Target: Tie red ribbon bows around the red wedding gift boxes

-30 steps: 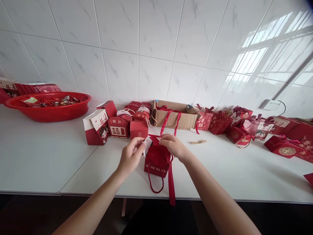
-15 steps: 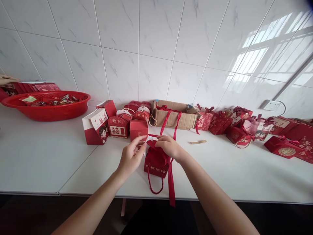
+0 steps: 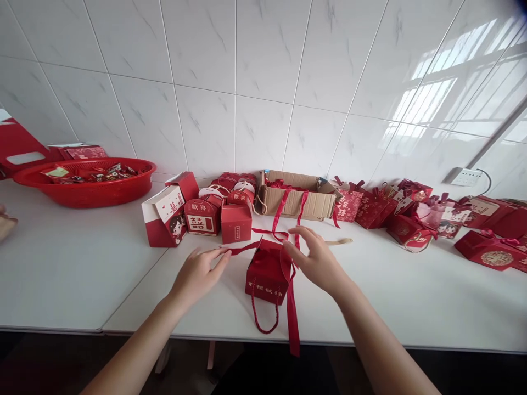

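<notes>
A small red gift box (image 3: 267, 269) with pale lettering stands on the white table before me. A dark red cord handle (image 3: 264, 329) hangs down its near side. To the left of the box, my left hand (image 3: 200, 274) pinches a red ribbon (image 3: 244, 250) between thumb and fingertips, and the ribbon runs to the box's top. My right hand (image 3: 315, 258) is at the box's upper right edge, thumb and fingers apart, with no hold on anything that I can see. Another ribbon length (image 3: 293, 323) trails down beside the box over the table's front edge.
Behind the box stands an open cardboard carton (image 3: 298, 203) with red ribbons over its rim. Finished-looking red boxes (image 3: 201, 216) are at left, several more (image 3: 411, 227) at right. A red plastic basin (image 3: 94, 189) holds small wrapped items. Part of another person's hand (image 3: 6, 224) shows far left.
My left hand has left the box's top and drawn the ribbon out leftward. My right hand has let go of the flap and lifted right. The box's top looks more closed.
</notes>
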`<state>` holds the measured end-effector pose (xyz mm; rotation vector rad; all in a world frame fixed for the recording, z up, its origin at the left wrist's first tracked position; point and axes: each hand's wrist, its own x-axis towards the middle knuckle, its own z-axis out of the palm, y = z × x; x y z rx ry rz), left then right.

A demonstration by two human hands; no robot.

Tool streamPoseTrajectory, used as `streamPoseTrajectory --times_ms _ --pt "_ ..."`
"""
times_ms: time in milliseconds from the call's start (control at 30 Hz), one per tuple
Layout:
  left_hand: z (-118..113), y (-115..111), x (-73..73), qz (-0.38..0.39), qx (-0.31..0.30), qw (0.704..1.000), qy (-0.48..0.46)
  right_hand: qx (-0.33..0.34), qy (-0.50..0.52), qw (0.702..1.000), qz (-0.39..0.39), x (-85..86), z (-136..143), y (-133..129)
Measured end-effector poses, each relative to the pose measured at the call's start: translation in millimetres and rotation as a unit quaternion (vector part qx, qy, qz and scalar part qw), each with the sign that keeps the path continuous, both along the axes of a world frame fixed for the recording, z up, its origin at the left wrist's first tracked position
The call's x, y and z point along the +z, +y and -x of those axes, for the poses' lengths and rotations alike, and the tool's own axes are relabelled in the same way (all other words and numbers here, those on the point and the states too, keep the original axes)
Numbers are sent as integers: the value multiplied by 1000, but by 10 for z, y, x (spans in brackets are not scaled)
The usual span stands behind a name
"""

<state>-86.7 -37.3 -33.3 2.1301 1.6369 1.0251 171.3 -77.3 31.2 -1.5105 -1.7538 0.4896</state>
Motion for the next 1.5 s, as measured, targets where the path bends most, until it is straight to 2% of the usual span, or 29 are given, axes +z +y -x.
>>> streamPoseTrajectory --times_ms 100,167,267,333,400,467,533,633,700,767,900,1000,1100,1167,1233,1300,1367,1433,1500 --pt "315 80 -109 -17 43 992 115 -8 36 998 56 -219 -233 -165" --pt "428 104 -125 -32 81 984 156 9 75 993 93 -399 -312 -222" --pt "382 88 -65 -110 119 976 146 52 146 980 123 -635 -308 -243" --pt "237 57 12 -136 81 983 91 67 187 973 119 -738 -257 -236" --pt "52 30 96 -92 -10 996 6 70 214 969 101 -797 -204 -224" --pt "-132 25 174 -5 -87 993 -83 60 222 970 76 -821 -179 -210" --pt "-289 49 233 104 -118 972 -177 37 218 974 51 -819 -195 -190" --pt "-454 115 283 253 -133 918 -276 -2 218 975 50 -773 -288 -150" --pt "-512 145 299 295 -163 897 -285 -23 205 977 60 -716 -375 -121" --pt "-531 147 309 300 -196 893 -272 -38 175 982 53 -647 -460 -91" --pt "-490 126 287 254 -214 915 -229 -60 109 992 27 -577 -579 -24" --pt "-425 148 208 206 -192 942 -184 -50 69 996 -16 -651 -600 11" --pt "-336 150 98 112 -104 981 -119 -22 36 997 -66 -789 -560 -39" --pt "-265 86 33 3 -32 996 -78 -55 8 993 -103 -869 -507 -138" --pt "-205 -35 -17 -54 -20 997 -46 -85 -2 989 -122 -919 -431 -267" --pt "-182 -175 -61 -6 -75 997 -26 -47 41 996 -63 -941 -330 -390" --pt "-208 -279 -105 62 -129 990 -14 19 146 987 71 -947 -210 -471" --pt "-265 -308 -151 86 -156 984 -2 45 277 940 195 -950 -92 -490" --pt "-316 -262 -190 89 -146 985 12 39 403 878 257 -959 -2 -452"
